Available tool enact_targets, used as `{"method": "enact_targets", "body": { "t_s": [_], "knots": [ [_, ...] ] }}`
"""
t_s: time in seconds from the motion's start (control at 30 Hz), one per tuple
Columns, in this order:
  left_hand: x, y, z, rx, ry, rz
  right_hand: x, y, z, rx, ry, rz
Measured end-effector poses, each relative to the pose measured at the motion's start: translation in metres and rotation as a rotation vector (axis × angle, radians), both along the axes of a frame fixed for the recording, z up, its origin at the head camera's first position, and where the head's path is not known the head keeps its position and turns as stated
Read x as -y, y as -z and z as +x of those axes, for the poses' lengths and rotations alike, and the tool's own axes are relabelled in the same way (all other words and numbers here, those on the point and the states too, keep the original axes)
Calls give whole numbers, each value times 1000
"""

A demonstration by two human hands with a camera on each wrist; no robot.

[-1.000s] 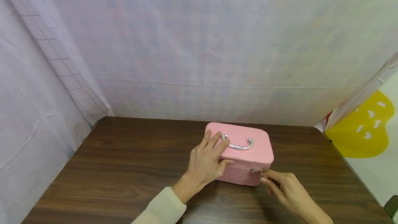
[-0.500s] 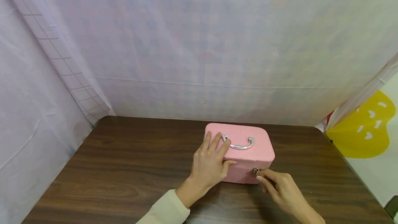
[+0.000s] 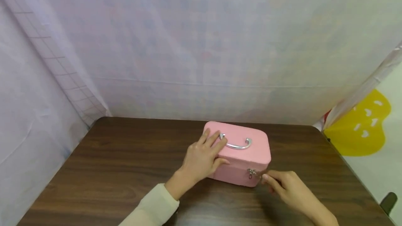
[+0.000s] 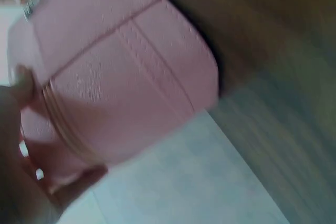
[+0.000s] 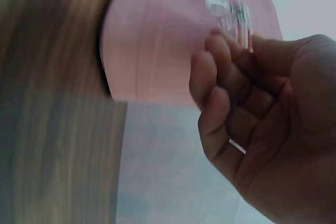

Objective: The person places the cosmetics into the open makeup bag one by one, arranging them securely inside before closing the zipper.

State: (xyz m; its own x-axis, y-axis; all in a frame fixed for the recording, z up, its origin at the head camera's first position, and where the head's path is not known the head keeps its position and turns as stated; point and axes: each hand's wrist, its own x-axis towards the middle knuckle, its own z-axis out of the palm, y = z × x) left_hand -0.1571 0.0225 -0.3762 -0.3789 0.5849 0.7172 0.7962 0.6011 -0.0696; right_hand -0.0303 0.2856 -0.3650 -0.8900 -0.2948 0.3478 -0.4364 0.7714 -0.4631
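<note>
A pink hard-sided case (image 3: 238, 156) with a curved silver handle (image 3: 237, 147) stands on the brown table. My left hand (image 3: 201, 156) rests spread over the lid's left part, its thumb at the front edge. Metal zipper pulls (image 3: 251, 172) sit near the right front corner, one with a ring hanging down. My right hand (image 3: 285, 186) pinches a small metal zipper pull there, between thumb and index finger. In the right wrist view the pulls (image 5: 241, 22) blur beside the fingertips (image 5: 218, 45). In the left wrist view part of the zipper (image 4: 65, 127) runs along the case.
The brown wood-grain table (image 3: 132, 170) extends around the case. Behind it hangs a pale patterned curtain (image 3: 201, 51), with a white sheet (image 3: 28, 114) at the left. A yellow cutout shape (image 3: 361, 128) is beyond the right edge.
My right hand first moves left, bringing a pull up to the other one, then shifts back right of the corner. The case turns slightly. My left hand stays on the lid.
</note>
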Motion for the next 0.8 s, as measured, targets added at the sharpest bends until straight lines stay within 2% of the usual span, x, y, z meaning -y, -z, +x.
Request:
{"method": "enact_targets", "body": {
  "t_s": [0.07,0.23,0.3,0.4,0.5,0.63,0.7,0.8],
  "knots": [
    [7,-2,-9,49,55,-31,-5,-2,1,-12,72,3],
    [20,-9,-31,199,165,-124,-9,-3,-2,-102,253,-28],
    [24,-10,-38,245,198,-152,-8,-2,-3,-135,291,-49],
    [28,-10,-45,269,204,-163,-4,-2,-4,-154,321,-83],
    [31,-8,-50,260,162,-129,0,0,-6,-151,303,-108],
    [32,-2,-51,282,79,-12,9,4,-9,-140,239,-145],
    [31,1,-49,319,23,51,13,6,-11,-150,211,-164],
    [28,0,-36,430,-87,142,17,8,-12,-151,196,-191]
  ]
}}
